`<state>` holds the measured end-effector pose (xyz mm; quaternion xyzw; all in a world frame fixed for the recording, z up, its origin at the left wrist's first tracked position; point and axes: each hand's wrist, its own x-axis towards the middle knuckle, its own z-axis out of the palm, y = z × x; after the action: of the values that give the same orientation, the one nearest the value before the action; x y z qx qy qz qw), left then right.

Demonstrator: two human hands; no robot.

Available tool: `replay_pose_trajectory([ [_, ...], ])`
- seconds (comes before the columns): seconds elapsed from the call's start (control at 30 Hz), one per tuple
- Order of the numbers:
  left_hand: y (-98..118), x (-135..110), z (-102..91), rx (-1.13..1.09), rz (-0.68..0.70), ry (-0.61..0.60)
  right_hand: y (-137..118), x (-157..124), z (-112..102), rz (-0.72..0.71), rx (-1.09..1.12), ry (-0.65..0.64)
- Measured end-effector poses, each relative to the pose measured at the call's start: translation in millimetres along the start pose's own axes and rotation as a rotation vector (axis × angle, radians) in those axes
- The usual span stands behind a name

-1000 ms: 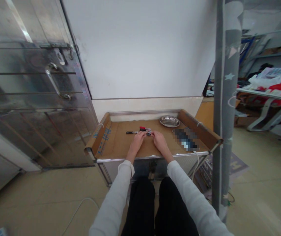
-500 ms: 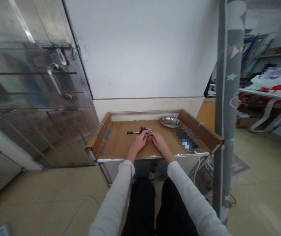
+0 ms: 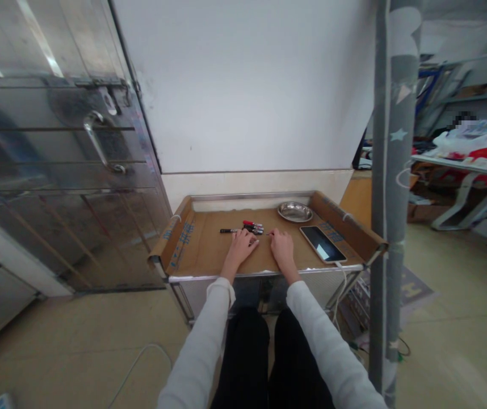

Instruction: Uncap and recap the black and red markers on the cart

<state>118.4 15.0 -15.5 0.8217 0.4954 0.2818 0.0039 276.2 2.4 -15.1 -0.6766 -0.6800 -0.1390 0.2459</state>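
Markers lying just beyond left hand, long axes running roughly left-right. Left hand nearer, resting half-curled, hold on marker unclear. Right hand sitting right of markers, fingers bunched; can't tell if pinching anything.

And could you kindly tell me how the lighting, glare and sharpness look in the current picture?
In the head view, light falls softly on the wall, without hard shadows; in the head view, bright streaks cross the metal door, and a pale patch, probably glare, shows on the phone; in the head view, lettering on the pens is too small to read.
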Motion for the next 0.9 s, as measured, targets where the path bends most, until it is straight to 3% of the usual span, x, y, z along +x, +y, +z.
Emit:
replay_pose_trajectory([
  [0.3, 0, 3, -4.8, -0.103, 0.01, 0.034, -5, 5, -5, -0.228, 0.202, -0.064],
  [0.47, 0, 2, -8.2, -0.164, 0.032, 0.08, -6, 4, -2, -0.364, 0.525, -0.078],
  [0.6, 4, -1, -14.0, -0.073, -0.07, 0.17, -6, 4, 4, -0.478, 0.715, -0.059],
  [0.73, 3, -3, -15.5, 0.051, -0.289, 0.294, -4, 7, 16, -0.362, 0.604, -0.015],
  [0.9, -8, -2, -6.5, 0.1, -0.438, 0.249, 0, 9, 24, -0.273, 0.359, 0.031],
])
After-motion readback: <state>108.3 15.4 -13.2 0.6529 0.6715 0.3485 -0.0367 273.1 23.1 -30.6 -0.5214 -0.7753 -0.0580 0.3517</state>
